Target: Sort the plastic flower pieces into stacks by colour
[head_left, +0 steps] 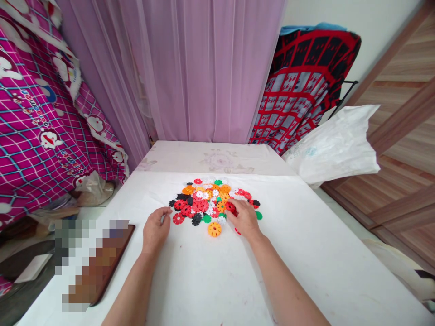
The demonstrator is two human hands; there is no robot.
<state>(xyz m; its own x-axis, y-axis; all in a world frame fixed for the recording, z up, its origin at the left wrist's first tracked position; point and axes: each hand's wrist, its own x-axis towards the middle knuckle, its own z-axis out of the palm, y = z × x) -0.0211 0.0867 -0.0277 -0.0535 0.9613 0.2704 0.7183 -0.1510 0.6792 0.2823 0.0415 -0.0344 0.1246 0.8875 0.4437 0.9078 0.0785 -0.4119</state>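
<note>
A pile of flat plastic snowflake discs (210, 199) in red, orange, white, black and green lies on a white-covered table (306, 253). My right hand (244, 218) rests at the pile's right edge, fingers pinched on a red disc (231, 207). My left hand (155, 228) sits on the cloth just left of the pile, fingers curled together beside a red disc (177, 219); whether it holds anything is hidden. An orange disc (214, 229) lies apart at the front of the pile, between my hands.
A dark tablet-like slab (108, 262) lies at the table's left edge. A white plastic sack (335, 147) sits at the right rear. Purple curtains (204, 68) hang behind, with patterned blankets on both sides.
</note>
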